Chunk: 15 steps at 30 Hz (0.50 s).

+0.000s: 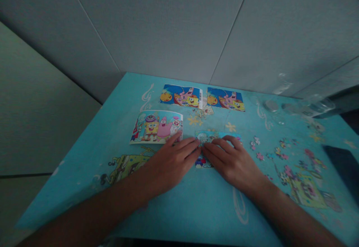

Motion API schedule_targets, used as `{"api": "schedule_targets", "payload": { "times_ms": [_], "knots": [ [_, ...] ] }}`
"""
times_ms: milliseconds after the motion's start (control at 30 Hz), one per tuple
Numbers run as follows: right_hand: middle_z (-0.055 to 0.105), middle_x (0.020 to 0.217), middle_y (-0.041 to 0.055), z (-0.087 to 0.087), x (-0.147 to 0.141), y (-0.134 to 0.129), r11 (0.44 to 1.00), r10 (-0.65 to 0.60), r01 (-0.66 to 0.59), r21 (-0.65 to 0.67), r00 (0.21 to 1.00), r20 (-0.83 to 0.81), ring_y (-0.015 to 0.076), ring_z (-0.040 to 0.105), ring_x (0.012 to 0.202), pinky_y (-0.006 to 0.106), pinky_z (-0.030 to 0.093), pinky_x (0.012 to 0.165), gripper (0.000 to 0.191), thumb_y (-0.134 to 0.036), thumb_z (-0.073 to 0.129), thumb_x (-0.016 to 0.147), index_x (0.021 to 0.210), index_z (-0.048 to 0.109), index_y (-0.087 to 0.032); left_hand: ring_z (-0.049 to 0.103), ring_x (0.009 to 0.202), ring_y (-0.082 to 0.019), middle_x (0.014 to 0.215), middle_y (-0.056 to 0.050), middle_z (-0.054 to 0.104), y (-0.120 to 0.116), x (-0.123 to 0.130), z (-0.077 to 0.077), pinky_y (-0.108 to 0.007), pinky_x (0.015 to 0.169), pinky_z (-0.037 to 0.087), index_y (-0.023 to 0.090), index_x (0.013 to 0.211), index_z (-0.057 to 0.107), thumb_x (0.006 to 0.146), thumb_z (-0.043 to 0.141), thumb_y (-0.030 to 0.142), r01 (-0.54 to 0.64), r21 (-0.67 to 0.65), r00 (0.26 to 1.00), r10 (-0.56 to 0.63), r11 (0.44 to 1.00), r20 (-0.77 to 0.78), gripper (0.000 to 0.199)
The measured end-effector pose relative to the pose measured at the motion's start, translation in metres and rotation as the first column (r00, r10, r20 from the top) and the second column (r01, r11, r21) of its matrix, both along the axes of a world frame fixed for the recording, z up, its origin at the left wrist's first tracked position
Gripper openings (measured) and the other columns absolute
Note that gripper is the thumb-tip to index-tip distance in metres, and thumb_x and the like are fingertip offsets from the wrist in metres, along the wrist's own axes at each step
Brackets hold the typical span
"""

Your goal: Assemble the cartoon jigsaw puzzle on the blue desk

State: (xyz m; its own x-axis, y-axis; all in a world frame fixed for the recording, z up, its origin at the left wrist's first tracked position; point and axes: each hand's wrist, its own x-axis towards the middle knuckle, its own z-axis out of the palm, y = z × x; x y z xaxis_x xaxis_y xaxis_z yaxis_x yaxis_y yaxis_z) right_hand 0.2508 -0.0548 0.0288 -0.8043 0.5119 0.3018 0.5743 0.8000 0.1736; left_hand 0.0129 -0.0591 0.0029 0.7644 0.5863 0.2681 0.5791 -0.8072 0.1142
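A partly covered jigsaw puzzle (pixel 206 163) lies on the blue table, with colourful cartoon figures along its left side. My left hand (pixel 175 157) reaches in from the left, its fingertips pressed together at the puzzle's left edge, one finger spread toward a picture card. My right hand (pixel 228 155) rests over the puzzle's middle and right, fingers bent, tips meeting those of the left hand. The exact piece under the fingertips is hidden. Just left of the puzzle, the picture card (pixel 157 127) shows a matching cartoon scene.
Loose puzzle pieces (pixel 260 156) are scattered to the right. Behind are another card (pixel 182 96) and a similar blue picture (pixel 226 98). A clear plastic bottle (pixel 316 107) lies at the back right, near a round lid (pixel 271 105). A dark flat object (pixel 340 164) sits at the right edge.
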Motion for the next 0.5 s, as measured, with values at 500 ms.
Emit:
{"api": "schedule_targets", "payload": {
  "times_ms": [500],
  "knots": [
    [0.075, 0.117, 0.008, -0.011, 0.022, 0.01, 0.954, -0.153, 0.082, -0.289, 0.961, -0.231, 0.0235, 0.065, 0.102, 0.043, 0.048, 0.09, 0.022, -0.018, 0.061, 0.1, 0.12, 0.07, -0.018, 0.049, 0.138, -0.023, 0.144, -0.008, 0.06, 0.001, 0.0, 0.0, -0.051, 0.121, 0.023, 0.016, 0.136, 0.057, 0.108, 0.035, 0.018, 0.015, -0.032, 1.0, -0.015, 0.999, 0.011, 0.035]
  ]
}}
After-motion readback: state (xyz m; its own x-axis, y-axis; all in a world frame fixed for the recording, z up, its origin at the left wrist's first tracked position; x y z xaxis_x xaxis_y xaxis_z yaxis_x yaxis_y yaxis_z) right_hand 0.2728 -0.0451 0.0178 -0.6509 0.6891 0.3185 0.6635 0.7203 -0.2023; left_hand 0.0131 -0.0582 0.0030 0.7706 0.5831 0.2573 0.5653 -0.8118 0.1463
